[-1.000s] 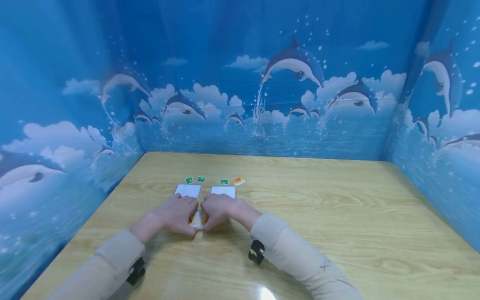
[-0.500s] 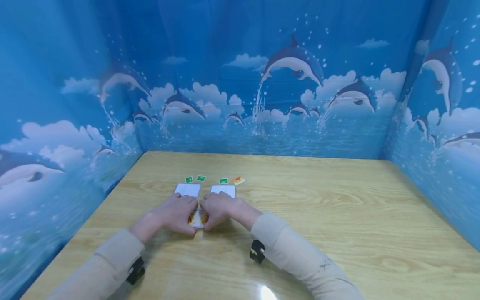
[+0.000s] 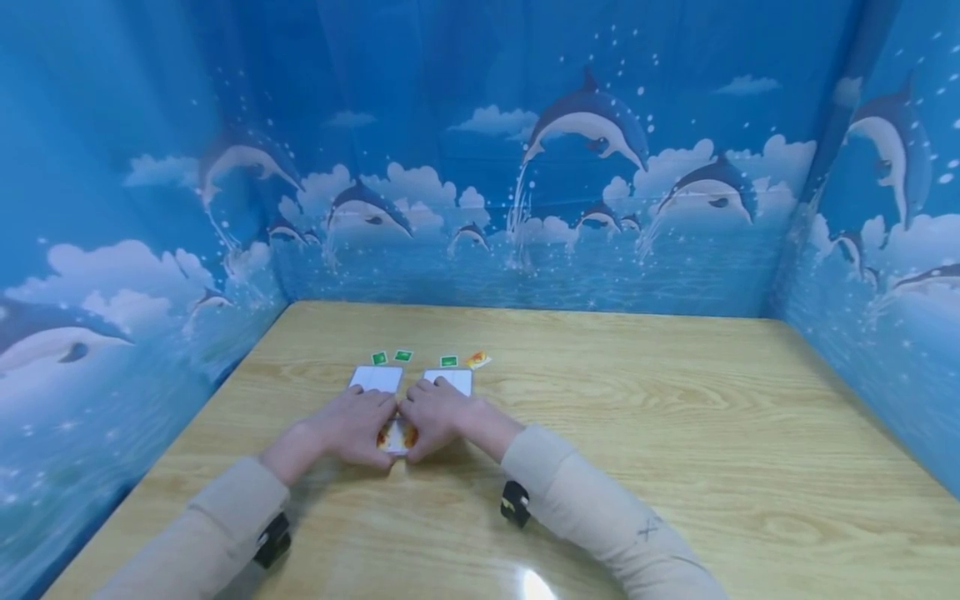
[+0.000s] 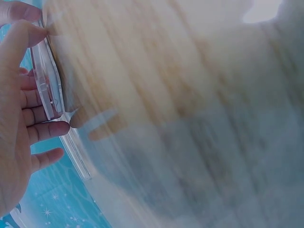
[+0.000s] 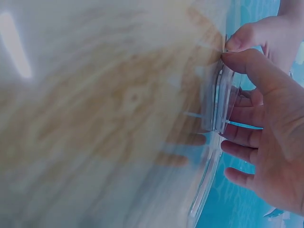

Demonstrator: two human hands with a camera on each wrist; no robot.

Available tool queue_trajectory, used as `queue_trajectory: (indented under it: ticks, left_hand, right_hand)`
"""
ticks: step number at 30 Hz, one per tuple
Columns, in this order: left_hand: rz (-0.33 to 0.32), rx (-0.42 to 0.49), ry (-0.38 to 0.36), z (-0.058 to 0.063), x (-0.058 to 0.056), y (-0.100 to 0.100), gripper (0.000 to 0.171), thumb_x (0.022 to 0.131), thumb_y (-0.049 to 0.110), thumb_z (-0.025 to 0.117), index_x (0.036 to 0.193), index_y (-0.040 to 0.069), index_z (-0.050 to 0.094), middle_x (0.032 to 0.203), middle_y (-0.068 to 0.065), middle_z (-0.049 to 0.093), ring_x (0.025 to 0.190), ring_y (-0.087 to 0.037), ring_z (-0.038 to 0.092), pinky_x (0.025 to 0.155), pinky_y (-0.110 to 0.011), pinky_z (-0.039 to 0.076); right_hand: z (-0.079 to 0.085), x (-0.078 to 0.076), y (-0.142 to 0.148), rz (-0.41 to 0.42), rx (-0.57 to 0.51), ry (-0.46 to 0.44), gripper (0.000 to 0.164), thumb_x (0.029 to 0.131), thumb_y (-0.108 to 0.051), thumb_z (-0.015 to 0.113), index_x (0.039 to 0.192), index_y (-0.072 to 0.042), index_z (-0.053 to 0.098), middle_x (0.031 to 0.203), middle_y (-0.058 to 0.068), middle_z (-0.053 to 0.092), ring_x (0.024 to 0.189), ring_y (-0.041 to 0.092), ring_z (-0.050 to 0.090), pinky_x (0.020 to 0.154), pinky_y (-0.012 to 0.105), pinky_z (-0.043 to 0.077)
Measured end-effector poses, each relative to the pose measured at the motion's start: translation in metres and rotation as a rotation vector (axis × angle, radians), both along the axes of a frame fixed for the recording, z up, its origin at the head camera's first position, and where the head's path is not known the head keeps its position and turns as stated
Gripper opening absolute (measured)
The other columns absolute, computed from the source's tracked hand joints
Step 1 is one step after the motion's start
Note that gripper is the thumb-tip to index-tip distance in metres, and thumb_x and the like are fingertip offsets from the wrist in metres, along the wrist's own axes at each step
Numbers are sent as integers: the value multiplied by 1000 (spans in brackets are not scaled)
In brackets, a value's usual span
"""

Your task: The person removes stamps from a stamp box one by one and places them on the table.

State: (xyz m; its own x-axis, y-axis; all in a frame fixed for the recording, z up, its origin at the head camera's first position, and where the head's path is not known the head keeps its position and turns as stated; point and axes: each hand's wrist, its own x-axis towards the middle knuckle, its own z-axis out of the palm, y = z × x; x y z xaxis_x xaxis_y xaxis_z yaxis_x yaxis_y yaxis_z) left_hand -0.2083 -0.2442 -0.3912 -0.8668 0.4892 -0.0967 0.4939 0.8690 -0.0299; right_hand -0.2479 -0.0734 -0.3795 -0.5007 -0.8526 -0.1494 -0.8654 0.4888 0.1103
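Head view: clear case (image 3: 397, 437) between left hand (image 3: 356, 425) and right hand (image 3: 437, 417) (each grip pinched around it)

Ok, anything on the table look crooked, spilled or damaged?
A small orange-and-white card sits askew beside a nearly straight, small green rectangular card. I see no spill. The flat clear plastic case being held is partly covered, so I can't judge damage there.

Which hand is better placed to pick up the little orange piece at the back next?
Probably the right hand: it is nearer the orange piece, while the left hand would have to reach across. Both hands hold the small clear case, though, so the right would first need to let go.
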Motion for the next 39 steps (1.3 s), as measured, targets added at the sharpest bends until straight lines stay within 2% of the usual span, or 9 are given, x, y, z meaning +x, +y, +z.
queue_trajectory:
  ticks: [10, 16, 22, 28, 31, 39]
  left_hand:
    - [-11, 9, 13, 5, 2, 0, 63, 70, 57, 65, 113, 12, 55, 104, 1, 56, 91, -13, 49, 93, -50, 38]
    - [-11, 11, 12, 4, 3, -1, 55, 68, 56, 65, 103, 15, 54, 95, 5, 54, 84, -11, 48, 87, -44, 41]
    - [-32, 17, 36, 2, 2, -3, 57, 69, 58, 65, 105, 15, 54, 97, 3, 55, 88, -13, 50, 88, -45, 41]
    - [-64, -6, 79, 2, 2, -4, 58, 72, 62, 61, 105, 14, 52, 96, 2, 56, 87, -13, 51, 83, -41, 41]
    - [-74, -35, 94, 2, 4, -5, 64, 75, 64, 57, 112, 12, 52, 103, -1, 57, 94, -16, 52, 86, -42, 41]
    - [-125, -100, 180, -1, 8, -10, 84, 79, 73, 43, 127, 5, 49, 124, -12, 53, 116, -28, 47, 102, -49, 31]
  right_hand:
    - [1, -4, 5, 8, -37, -52, 60, 78, -56, 64, 124, -20, 54, 113, -3, 52, 102, 12, 43, 92, 34, 39]
    - [4, -2, 11, 7, -20, -4, 65, 76, -58, 65, 127, -20, 54, 114, -1, 53, 101, 13, 44, 88, 32, 39]
    - [7, -3, 24, -12, -9, 44, 70, 73, -61, 65, 129, -20, 52, 114, 0, 52, 101, 14, 43, 88, 33, 38]
    - [10, -10, 45, -5, -42, 13, 69, 74, -55, 67, 129, -16, 53, 113, 1, 54, 101, 15, 45, 89, 30, 40]
    - [13, -14, 56, -20, -65, -21, 67, 75, -53, 67, 128, -14, 53, 113, 3, 54, 100, 15, 46, 85, 29, 42]
    - [19, -24, 88, -96, -93, -68, 68, 77, -51, 68, 129, -11, 52, 121, 5, 53, 110, 19, 46, 92, 34, 40]
